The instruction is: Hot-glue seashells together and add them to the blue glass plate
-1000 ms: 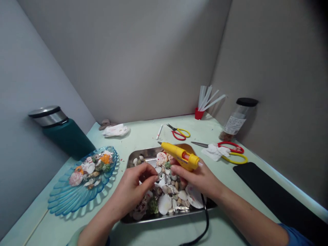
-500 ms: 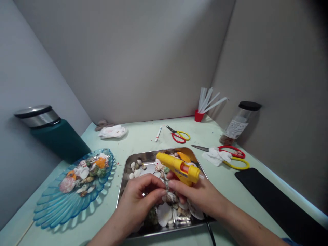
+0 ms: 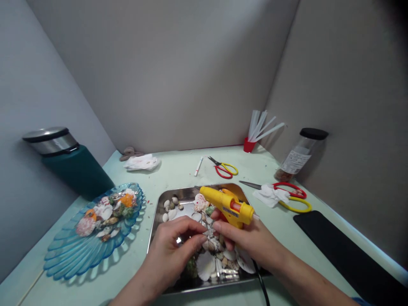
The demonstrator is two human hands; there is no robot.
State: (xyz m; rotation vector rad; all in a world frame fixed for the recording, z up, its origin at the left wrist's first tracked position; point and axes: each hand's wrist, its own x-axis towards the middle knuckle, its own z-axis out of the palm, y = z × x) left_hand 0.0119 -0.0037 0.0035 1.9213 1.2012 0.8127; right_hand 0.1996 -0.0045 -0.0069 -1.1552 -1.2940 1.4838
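A yellow hot glue gun (image 3: 227, 205) is gripped in my right hand (image 3: 258, 244), its nozzle pointing to the far left. Close beside it, my left hand (image 3: 172, 248) has thumb and forefinger pinched together; anything between the fingertips is too small to make out. Both hands hover over a metal tray (image 3: 188, 207) holding many seashells. Among them are a white scallop shell (image 3: 205, 266) near the front, small pale snail shells (image 3: 175, 200) in the far left corner and a spotted shell (image 3: 200, 201). Part of the tray is hidden under my hands.
To the left, a blue shell-shaped dish (image 3: 68, 259) carries mixed shells, with a green bottle (image 3: 78, 170) behind it. White tissue (image 3: 142, 162), a marker (image 3: 198, 166), two scissors (image 3: 227, 168), a red cup (image 3: 249, 145) of glue sticks, a jar (image 3: 296, 159) and a black slab (image 3: 338, 246) lie around.
The view has shifted slightly. My right hand and the glue gun have tilted and moved a little to the right, so the metal nozzle shows. The left hand keeps its pinch.
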